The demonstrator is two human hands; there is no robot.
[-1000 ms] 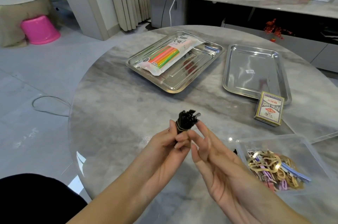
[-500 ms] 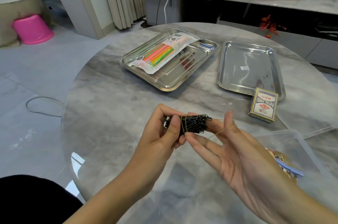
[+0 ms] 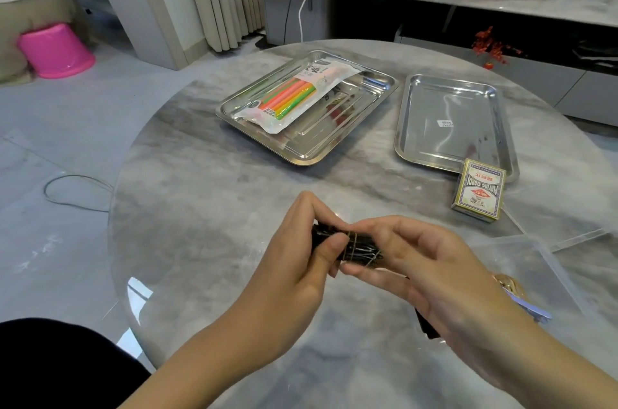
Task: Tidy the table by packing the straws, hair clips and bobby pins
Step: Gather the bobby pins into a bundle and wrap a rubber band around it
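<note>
Table: round grey marbled top that fills most of the view and bears everything below.
Left tray: steel, set at an angle on the far middle of the table, with the straw packet lying in it.
Right tray: steel, just beside the left tray on its right; only a small white sticker shows on its floor.
Clear box: see-through plastic, at the near right edge of the table, partly behind the right wrist.
Straw packet: white pouch with pink, orange, yellow and green straws showing through it, lying along the left side of the left tray.
Left hand: raised above the near table, fingers curled over the left end of the bobby pin bundle, thumb pressed on its near side.
Right hand: fingers half curled around the right end of the same bundle, index finger lying under it.
Card box: pack of playing cards, resting against the near right corner of the right tray.
Bobby pin bundle: black pins held level between both hands, above the table and well short of the trays.
Hair clips: a gold one and a pale blue one peep out of the clear box beyond the right wrist; the rest is hidden.
Rubber band: thin, tan, wrapped round the middle of the bundle.
</note>
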